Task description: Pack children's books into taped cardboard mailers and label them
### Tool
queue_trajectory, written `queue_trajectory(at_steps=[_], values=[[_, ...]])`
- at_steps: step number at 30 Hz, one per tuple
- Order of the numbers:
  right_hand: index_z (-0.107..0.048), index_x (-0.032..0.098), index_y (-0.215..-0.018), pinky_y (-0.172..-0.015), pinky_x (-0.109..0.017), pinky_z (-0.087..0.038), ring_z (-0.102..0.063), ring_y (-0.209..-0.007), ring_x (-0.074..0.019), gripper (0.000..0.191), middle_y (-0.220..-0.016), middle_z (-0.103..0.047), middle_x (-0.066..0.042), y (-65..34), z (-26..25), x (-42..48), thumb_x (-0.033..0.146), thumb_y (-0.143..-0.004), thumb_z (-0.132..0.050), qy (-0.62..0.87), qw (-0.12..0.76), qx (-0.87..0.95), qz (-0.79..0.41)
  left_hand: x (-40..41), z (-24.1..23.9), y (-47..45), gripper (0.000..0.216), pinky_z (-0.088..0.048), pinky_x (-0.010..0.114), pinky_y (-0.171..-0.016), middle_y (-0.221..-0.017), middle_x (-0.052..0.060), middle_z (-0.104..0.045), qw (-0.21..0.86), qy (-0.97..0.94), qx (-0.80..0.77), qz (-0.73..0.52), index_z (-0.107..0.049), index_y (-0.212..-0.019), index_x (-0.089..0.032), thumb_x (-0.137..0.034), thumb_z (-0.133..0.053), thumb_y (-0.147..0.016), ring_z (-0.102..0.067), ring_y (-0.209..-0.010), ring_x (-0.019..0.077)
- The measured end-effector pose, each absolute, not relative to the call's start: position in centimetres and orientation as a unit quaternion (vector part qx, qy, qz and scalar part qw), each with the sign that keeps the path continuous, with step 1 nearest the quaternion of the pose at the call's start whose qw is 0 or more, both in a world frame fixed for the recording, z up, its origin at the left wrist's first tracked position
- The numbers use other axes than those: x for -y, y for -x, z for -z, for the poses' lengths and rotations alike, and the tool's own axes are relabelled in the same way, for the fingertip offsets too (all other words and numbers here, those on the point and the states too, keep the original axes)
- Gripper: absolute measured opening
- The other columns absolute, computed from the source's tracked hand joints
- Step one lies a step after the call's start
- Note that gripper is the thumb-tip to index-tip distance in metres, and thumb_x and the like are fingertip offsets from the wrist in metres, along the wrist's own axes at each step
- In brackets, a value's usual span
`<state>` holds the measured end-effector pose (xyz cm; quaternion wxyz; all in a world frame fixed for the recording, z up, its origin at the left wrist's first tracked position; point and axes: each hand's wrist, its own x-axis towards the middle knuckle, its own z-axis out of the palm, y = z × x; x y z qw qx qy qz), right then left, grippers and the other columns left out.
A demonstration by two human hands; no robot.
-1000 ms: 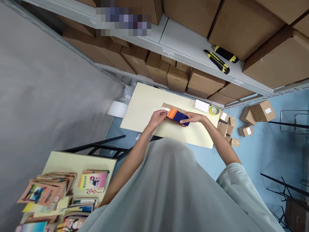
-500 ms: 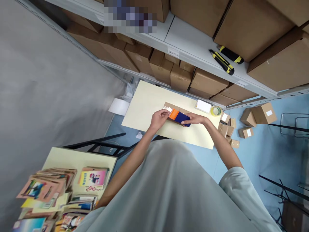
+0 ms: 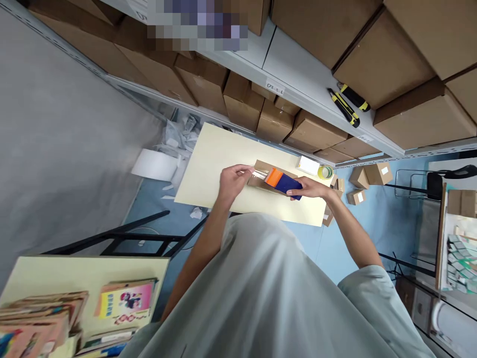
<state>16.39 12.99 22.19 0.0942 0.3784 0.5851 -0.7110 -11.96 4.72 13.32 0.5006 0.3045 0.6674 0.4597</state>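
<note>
Blue-and-orange packet [image 3: 285, 183] over brown cardboard [image 3: 255, 183] on the bench [image 3: 203, 169]; right hand [image 3: 308, 187] clasped round its blue end, left hand [image 3: 231, 183] pinching pale strip [image 3: 260, 174] by orange end; best hold packet firm, strip straight

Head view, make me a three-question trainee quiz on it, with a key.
1. Which hand grips the blue end of the blue-and-orange rectangular packet?
2. True or false: the round yellow tape roll lies nearer the right hand than the left hand.
3. How many black-and-yellow utility knives lie on the grey metal shelf? A one, B two, C three.
Key: 1 right hand; 2 true; 3 B.
</note>
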Motion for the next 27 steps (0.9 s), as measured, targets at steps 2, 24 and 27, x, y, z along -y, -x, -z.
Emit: queue_trajectory(at_steps=[2, 24, 27], values=[[-0.069, 0.017, -0.105, -0.071, -0.025, -0.06, -0.073, -0.078, -0.0164, 0.054, -0.087, -0.076, -0.004, -16.4, -22.8, -13.5, 0.065, -0.086, -0.082, -0.388, 0.114, -0.579, 0.708, -4.8, -13.0, 13.2, 0.023, -0.061, 0.037, -0.09, -0.095, 0.007, -0.085, 0.514, -0.292, -0.663, -0.46, -0.086, -0.088, -0.019, -0.039, -0.083, -0.076, -0.076, -0.093, 0.0263], [-0.075, 0.015, -0.08, -0.065, -0.025, -0.052, -0.065, -0.067, -0.0145, 0.056, -0.076, -0.074, -0.004, -12.3, -21.0, -16.9, 0.07, -0.077, -0.084, -0.395, 0.235, -0.565, 0.685, -5.6, -6.2, 15.6, 0.035, -0.048, 0.03, -0.065, -0.091, 0.009, -0.083, 0.601, -0.19, -0.665, -0.401, -0.086, -0.087, -0.02, -0.044, -0.085, -0.062, -0.063, -0.074, 0.0174], [-0.074, 0.015, -0.078, -0.066, -0.026, -0.052, -0.064, -0.066, -0.0146, 0.057, -0.074, -0.073, -0.004, -12.1, -20.5, -17.4, 0.071, -0.072, -0.086, -0.414, 0.253, -0.559, 0.672, -5.8, -5.0, 15.2, 0.037, -0.047, 0.029, -0.064, -0.09, 0.008, -0.082, 0.601, -0.18, -0.67, -0.398, -0.086, -0.088, -0.02, -0.046, -0.085, -0.061, -0.061, -0.072, 0.0165]])
